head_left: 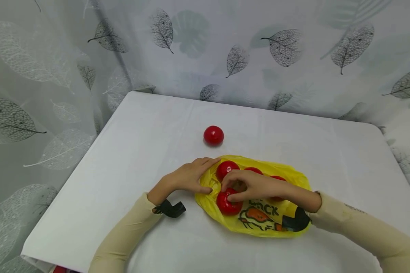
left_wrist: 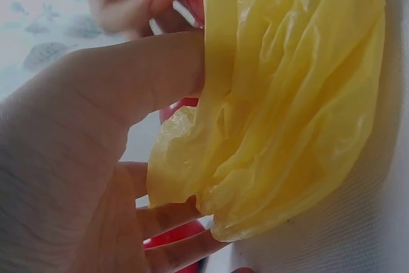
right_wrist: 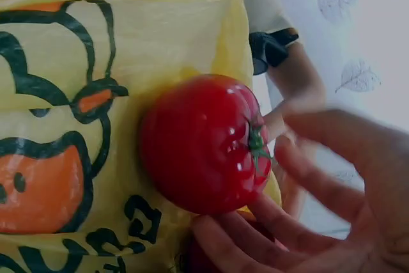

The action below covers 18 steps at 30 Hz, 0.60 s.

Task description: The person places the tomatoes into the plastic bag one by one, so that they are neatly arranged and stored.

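Note:
A yellow plastic bag with a printed cartoon figure lies on the table, several red tomatoes in its mouth. My left hand spreads at the bag's left edge; in the left wrist view its thumb and fingertips go behind the yellow film. Over the bag, my right hand reaches to the nearest tomato. In the right wrist view, that glossy tomato shows its green stem, with bent fingers right at its side and the blurred thumb apart from it.
One more tomato stands alone on the white table, beyond the bag. A leaf-patterned curtain hangs behind the table and at its sides. Black wrist straps show at both sleeve ends.

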Motion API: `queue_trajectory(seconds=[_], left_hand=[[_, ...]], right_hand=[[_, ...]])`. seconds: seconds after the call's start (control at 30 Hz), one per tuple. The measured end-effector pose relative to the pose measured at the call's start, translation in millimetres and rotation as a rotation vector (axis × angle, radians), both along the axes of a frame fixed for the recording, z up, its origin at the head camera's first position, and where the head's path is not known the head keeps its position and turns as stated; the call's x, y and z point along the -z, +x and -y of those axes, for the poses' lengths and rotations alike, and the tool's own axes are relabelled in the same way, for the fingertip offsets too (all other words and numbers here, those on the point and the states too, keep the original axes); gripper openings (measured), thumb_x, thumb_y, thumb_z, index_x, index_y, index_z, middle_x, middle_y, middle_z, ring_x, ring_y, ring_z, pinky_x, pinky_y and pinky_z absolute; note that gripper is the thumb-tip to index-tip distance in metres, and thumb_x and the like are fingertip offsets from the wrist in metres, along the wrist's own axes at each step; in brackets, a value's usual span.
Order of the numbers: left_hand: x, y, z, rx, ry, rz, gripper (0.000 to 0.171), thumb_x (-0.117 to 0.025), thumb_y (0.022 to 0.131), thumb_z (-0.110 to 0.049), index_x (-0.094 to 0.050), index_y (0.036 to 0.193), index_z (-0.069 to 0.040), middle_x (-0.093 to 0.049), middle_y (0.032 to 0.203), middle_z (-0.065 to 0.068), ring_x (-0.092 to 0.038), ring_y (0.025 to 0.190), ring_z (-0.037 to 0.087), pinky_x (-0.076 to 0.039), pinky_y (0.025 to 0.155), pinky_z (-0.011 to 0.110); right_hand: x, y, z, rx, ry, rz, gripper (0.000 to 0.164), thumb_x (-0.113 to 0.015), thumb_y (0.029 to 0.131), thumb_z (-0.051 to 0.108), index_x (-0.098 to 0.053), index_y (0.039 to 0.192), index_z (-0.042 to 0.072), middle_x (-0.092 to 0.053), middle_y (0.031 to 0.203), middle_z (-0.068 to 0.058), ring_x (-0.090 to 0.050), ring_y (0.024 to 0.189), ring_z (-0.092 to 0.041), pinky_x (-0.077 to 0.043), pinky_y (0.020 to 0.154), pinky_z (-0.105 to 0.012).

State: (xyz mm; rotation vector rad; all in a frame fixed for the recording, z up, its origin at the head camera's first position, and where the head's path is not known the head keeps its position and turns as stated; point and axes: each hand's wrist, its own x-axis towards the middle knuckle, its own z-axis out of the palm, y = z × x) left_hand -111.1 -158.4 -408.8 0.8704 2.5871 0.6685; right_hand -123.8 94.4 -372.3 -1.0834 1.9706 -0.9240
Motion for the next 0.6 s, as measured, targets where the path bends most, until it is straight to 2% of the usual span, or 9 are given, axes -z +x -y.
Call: queue_trajectory(seconds=[0.1,0.2,0.33,0.47,0.6], left_hand=[[0.9,-0.4,0,0.002,-0.004,0.004,0.091,-0.067,0.082,-0.040,-0.021,0.156,-0.017,-0.035,0.153,0.010,-0.037,0.136,0.029,-0.044,0.101,0.050],[1.2,-1.1,1,0.006,-0.005,0.001,0.090,-0.067,0.082,-0.040,-0.021,0.156,-0.016,-0.036,0.152,0.010,-0.037,0.136,0.029,-0.044,0.101,0.049],[1.3,-2.0,1,0.010,-0.002,-0.004,0.090,-0.067,0.082,-0.040,-0.022,0.156,-0.016,-0.037,0.151,0.010,-0.038,0.135,0.029,-0.044,0.101,0.049],[1.0,-2.6,1,0.020,0.009,-0.016,0.091,-0.067,0.081,-0.041,-0.023,0.156,-0.015,-0.038,0.151,0.010,-0.039,0.134,0.029,-0.044,0.102,0.048],[1.4,-1.0,3,0.013,0.017,-0.005,0.092,-0.068,0.080,-0.041,-0.023,0.156,-0.015,-0.038,0.150,0.010,-0.040,0.132,0.028,-0.046,0.100,0.048]], right_hand=[[-2.5,-5.9,2,0.029,-0.021,0.016,0.022,-0.069,0.091,0.019,-0.064,0.110,0.008,-0.064,0.108,-0.003,-0.063,0.095,-0.018,-0.056,0.083,-0.030],[-6.6,-13.1,3,0.031,-0.027,0.026,0.021,-0.068,0.092,0.016,-0.065,0.109,0.004,-0.065,0.103,-0.003,-0.063,0.088,-0.017,-0.055,0.080,-0.027],[-12.3,-27.3,5,0.049,-0.033,0.056,0.022,-0.065,0.093,0.015,-0.064,0.109,0.001,-0.065,0.098,-0.006,-0.062,0.084,-0.023,-0.055,0.076,-0.029],[-16.3,-45.4,8,0.105,-0.031,0.085,0.021,-0.063,0.095,0.013,-0.064,0.111,-0.001,-0.066,0.103,-0.011,-0.062,0.082,-0.027,-0.056,0.071,-0.033],[-14.0,-63.0,17,0.149,-0.060,0.072,0.023,-0.062,0.095,0.011,-0.063,0.112,-0.003,-0.066,0.109,-0.018,-0.064,0.083,-0.026,-0.058,0.071,-0.035]])
